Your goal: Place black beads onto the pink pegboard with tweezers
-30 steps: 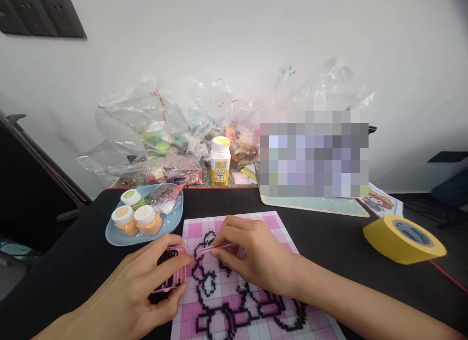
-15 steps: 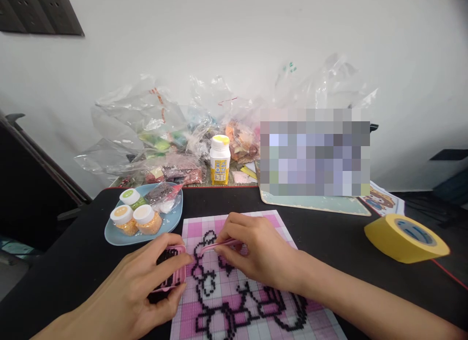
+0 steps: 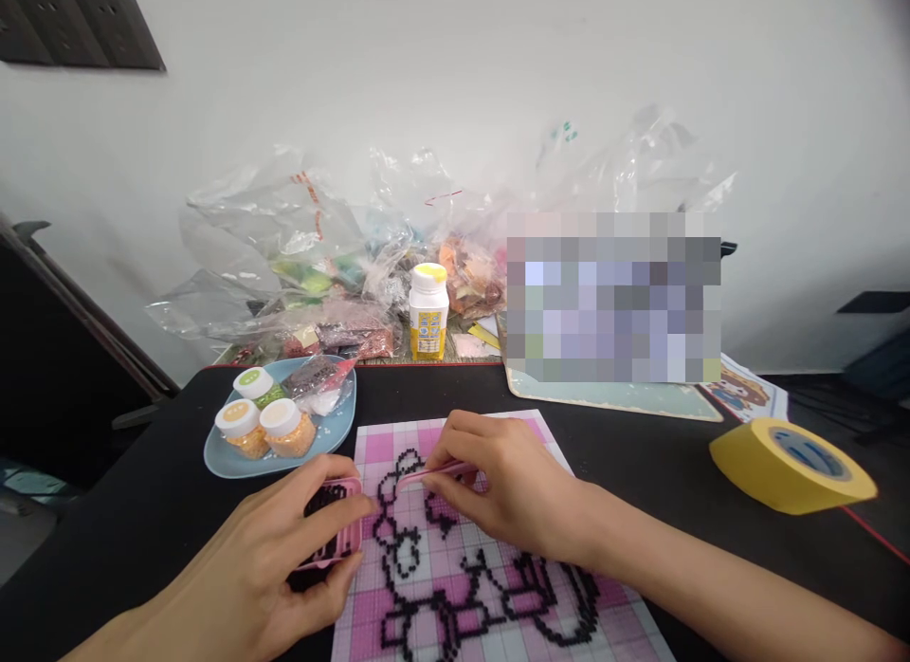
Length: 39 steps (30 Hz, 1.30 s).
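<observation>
My left hand (image 3: 284, 539) is closed around a small pink tray (image 3: 346, 524) that holds many black beads (image 3: 323, 520). The tray sits at the left edge of a pink and white checkered pegboard (image 3: 441, 567). Black beads on the board form a curving outline (image 3: 409, 556). My right hand (image 3: 490, 482) pinches pink tweezers (image 3: 437, 472) over the upper part of the board. Their curved tip is close to the upper left of the outline. Whether a bead is in the tip is too small to tell.
On the left, a blue plate (image 3: 227, 466) carries three lidded jars (image 3: 279, 427) and a bag of dark beads (image 3: 317, 382). A white and yellow bottle (image 3: 428, 311) stands behind the board, before plastic bags (image 3: 305, 254). At right lies a yellow tape roll (image 3: 754, 463).
The tweezers' tip has shifted slightly right and up, away from the left side of the outline. My left hand and the tray have stayed in place.
</observation>
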Tool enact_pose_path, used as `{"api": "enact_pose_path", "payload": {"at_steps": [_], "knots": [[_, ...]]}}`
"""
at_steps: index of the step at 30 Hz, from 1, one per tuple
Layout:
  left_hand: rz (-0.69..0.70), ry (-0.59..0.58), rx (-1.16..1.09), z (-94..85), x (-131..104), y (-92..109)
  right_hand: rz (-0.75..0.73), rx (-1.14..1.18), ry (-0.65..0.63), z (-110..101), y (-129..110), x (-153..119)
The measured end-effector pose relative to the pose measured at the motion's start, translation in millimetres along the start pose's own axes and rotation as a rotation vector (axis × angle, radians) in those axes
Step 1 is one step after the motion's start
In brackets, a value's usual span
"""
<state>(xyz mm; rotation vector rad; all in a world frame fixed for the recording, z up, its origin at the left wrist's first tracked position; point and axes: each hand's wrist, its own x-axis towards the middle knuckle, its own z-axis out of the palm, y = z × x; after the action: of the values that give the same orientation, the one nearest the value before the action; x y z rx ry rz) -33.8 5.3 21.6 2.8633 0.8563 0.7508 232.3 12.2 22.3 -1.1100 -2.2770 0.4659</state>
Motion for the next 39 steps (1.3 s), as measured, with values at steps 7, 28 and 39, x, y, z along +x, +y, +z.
{"api": "enact_pose_path", "payload": {"at_steps": [7, 28, 39], "knots": [[0.007, -0.006, 0.012, 0.6, 1.0, 0.5, -0.014, -0.014, 0.006, -2.4, 0.6, 0.6], [0.023, -0.051, 0.027, 1.2, -0.7, 0.4, -0.007, 0.028, 0.023, 6.0, -1.1, -0.2], [-0.004, 0.0, 0.15, 3.2, -5.1, -2.5, -0.014, 0.047, 0.043, -1.1, -0.3, 1.4]]}}
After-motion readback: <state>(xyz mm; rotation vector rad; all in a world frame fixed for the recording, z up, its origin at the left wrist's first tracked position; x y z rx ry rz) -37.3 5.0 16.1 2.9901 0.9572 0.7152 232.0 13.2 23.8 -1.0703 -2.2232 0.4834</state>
